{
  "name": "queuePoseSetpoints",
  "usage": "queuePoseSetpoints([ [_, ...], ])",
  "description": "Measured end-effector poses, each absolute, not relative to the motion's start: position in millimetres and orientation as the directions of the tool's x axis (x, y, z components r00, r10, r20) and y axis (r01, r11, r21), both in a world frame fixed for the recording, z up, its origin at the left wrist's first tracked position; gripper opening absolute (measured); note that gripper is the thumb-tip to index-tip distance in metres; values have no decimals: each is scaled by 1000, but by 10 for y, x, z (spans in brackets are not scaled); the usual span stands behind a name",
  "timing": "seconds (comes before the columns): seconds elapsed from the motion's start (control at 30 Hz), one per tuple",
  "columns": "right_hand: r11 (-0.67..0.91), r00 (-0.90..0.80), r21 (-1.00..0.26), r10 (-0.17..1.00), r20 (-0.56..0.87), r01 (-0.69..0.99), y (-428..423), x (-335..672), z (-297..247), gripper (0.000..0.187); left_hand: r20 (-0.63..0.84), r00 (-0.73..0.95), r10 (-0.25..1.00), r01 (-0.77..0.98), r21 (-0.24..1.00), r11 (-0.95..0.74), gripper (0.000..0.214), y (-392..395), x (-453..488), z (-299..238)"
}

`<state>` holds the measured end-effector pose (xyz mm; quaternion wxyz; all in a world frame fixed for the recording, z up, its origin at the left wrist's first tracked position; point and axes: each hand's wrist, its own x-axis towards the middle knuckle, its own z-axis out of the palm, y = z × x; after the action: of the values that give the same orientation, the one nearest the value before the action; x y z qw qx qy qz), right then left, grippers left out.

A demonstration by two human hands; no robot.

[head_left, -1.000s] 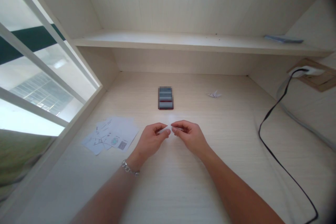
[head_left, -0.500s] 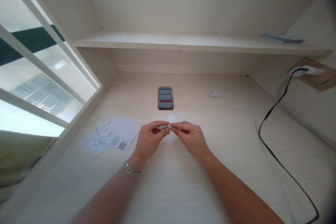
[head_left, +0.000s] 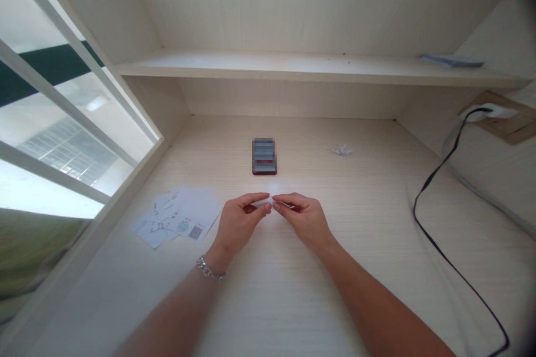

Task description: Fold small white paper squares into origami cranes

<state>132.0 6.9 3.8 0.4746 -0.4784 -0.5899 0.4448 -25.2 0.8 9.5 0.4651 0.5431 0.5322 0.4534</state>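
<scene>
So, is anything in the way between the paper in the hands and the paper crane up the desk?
Nothing visible. From the folded paper pinched by the left hand and right hand, the line to the crane runs straight over the desk. The phone sits clear of it, to the left.

paper point(head_left: 263, 202): white | desk point(head_left: 272, 301): cream, fine grain | cable point(head_left: 435, 251): black | bracelet point(head_left: 209, 269): silver links

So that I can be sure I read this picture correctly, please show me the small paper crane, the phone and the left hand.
paper crane point(head_left: 342, 150): head view, on its body.
phone point(head_left: 263, 156): head view, on the middle of its blurred face.
left hand point(head_left: 238, 222): head view, on the back of the hand.
</scene>
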Motion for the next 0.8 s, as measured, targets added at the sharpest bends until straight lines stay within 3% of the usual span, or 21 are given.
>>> queuePoseSetpoints([
  [0.4,59,-120,-998,991,60,-10,126,1329,-41,18,28,49,998,125,992,-34,24,-10,-226,88],
  [0.6,21,-170,-999,985,12,50,114,1341,-22,20,42,77,996,172,984,-55,23,-21,-232,116],
  [0.8,0,-199,-999,980,-9,48,111,1340,13,18,8,131,991,75,997,-18,24,-15,-223,105],
])
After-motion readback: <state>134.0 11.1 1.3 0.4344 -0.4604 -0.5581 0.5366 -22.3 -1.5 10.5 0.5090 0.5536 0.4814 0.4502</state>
